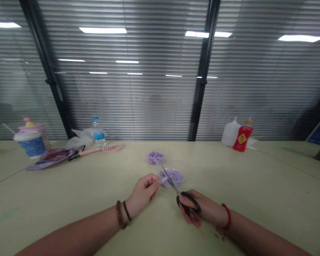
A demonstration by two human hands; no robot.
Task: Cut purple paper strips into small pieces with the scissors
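Between the fingertips of my left hand (146,188) is a thin purple strip (164,179), pinched at its near end. My right hand (193,206) is closed around the black handles of a pair of scissors (173,184), whose blades point up and left, slightly parted, at the strip. Below the blades stands a clear bowl (183,177) holding pale purple pieces (174,175). Just behind it is a second clear bowl (164,160) with darker purple pieces (156,157). What the strip is made of, I cannot tell.
At the back left are a blue-and-white cup (32,145), a purple package (52,158), a pink hairbrush (112,147) and a water bottle (98,133). A white squeeze bottle (230,133) and a red bottle (242,138) stand at the back right, before the window blinds (154,106).
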